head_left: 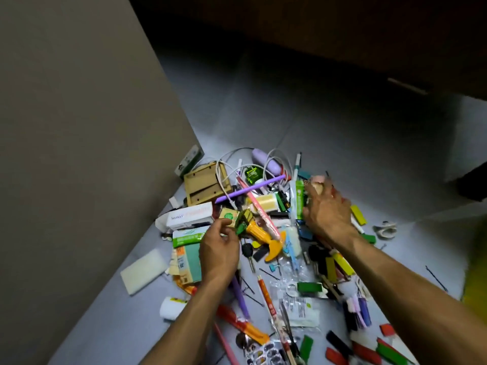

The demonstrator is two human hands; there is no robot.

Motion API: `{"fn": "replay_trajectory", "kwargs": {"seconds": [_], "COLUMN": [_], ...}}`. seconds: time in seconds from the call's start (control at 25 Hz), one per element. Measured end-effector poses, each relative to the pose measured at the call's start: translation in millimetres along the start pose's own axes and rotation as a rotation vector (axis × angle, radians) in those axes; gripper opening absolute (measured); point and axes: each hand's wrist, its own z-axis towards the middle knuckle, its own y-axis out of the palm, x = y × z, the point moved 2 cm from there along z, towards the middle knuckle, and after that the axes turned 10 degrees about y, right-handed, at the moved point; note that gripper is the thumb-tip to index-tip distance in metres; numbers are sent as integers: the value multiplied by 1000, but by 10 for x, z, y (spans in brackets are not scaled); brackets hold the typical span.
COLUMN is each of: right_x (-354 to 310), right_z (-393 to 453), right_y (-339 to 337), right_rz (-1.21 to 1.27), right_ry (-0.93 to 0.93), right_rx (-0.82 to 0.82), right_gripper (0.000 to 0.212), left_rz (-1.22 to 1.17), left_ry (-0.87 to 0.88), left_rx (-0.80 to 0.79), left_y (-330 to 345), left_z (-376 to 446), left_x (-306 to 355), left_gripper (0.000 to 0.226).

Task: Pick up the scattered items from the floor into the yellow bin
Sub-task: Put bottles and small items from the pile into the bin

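Both hands are down in the heap of scattered items (266, 233) on the grey floor (329, 122). The left hand (220, 248) pinches a small yellow-green box (229, 216) between thumb and fingers (224, 223), just at the near edge of the pile. The right hand (326, 209) curls over the far side of the heap, its fingers (316, 189) wrapped round a pale rounded object (317, 181) beside a green-and-white packet (299, 198); what exactly it holds I cannot tell. Only a blurred yellow edge of the yellow bin (477, 272) shows, well to the right of the right hand's fingers.

Most of this looks light: card boxes, plastic clips, pens, sachets. The box should be stiff enough to take by its flat faces. The white cable (224, 177) beyond the left fingers will probably snag and drag neighbours, so gather it in a loop. The clear plastic bags (290, 275) nearer the wrists look slippery; bunch them rather than pinch an edge.
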Motion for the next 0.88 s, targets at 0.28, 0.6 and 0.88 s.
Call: {"fn": "replay_trajectory", "kwargs": {"seconds": [0.28, 0.6, 0.88], "right_x": [108, 460, 388], "right_z": [-96, -607, -619], "right_y": [40, 448, 298], "right_rz": [343, 384, 612], "right_ry": [-59, -108, -7], "right_rx": [-102, -301, -232], "right_gripper": [45, 55, 38], "left_rz": [261, 793, 798], "left_ry": [397, 549, 554], "left_rx": [-63, -605, -705], "left_y": [337, 877, 733], "left_z": [769, 1839, 1660], "left_x": [668, 1063, 776], "left_gripper": [22, 37, 40]}}
